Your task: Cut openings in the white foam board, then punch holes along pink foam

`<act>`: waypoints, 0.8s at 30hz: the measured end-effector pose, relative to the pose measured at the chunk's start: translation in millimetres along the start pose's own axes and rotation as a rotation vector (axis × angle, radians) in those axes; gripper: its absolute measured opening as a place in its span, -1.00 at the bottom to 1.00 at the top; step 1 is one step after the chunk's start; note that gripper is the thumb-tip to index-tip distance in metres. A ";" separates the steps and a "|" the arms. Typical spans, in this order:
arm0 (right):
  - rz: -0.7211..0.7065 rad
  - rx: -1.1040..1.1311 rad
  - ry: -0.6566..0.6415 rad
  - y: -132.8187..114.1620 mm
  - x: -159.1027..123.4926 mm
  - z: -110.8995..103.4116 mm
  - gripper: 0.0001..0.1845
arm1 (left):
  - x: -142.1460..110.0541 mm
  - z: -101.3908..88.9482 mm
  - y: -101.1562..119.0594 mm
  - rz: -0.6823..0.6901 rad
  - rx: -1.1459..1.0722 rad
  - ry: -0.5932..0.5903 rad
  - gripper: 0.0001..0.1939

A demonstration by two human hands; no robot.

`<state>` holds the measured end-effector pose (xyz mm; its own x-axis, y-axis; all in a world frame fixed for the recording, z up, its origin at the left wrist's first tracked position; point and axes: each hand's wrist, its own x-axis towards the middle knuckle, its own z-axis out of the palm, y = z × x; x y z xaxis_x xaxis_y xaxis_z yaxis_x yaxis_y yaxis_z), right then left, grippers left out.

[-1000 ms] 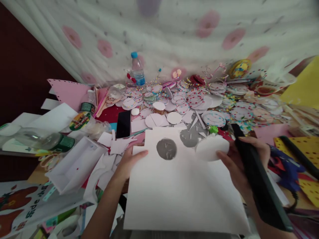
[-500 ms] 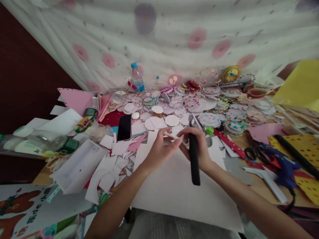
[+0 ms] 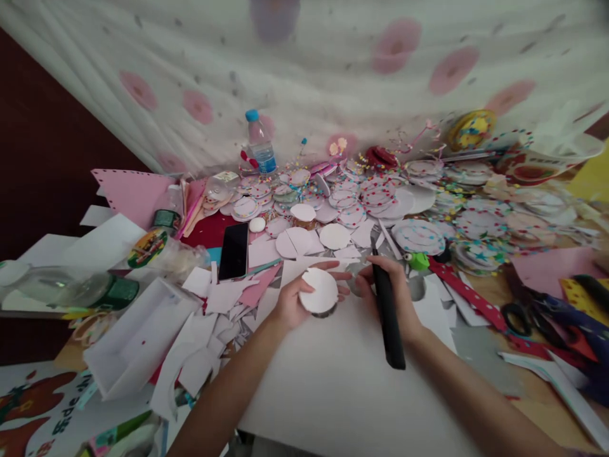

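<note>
The left hand [image 3: 291, 304] pinches a disc [image 3: 320, 291] while the right hand [image 3: 400, 293] clasps a black tool [image 3: 389, 330] over paper [image 3: 342, 387].

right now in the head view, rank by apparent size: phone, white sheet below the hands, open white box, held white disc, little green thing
1. White sheet
2. Open white box
3. Phone and white disc: look too alike to rank, disc probably nearer the camera
4. Little green thing
</note>
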<state>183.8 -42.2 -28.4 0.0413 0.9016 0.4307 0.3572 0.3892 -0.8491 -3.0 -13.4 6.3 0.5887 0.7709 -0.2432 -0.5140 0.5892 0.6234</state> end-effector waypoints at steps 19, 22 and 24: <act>-0.095 -0.466 -0.190 21.1 78.8 34.3 -0.61 | -3.4 -10.3 7.7 0.139 -0.141 0.157 -0.45; -0.088 -0.494 -0.173 24.3 84.7 39.8 -0.58 | -6.2 -11.5 13.2 0.179 -0.225 0.168 -0.44; -0.103 -0.508 -0.173 22.9 85.7 37.7 -0.58 | -7.8 -12.2 14.6 0.179 -0.280 0.147 -0.43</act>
<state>160.4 51.1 -22.4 -0.1563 0.8984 0.4104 0.7589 0.3752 -0.5323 -22.8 -7.8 8.2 0.3886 0.8823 -0.2655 -0.7635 0.4697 0.4432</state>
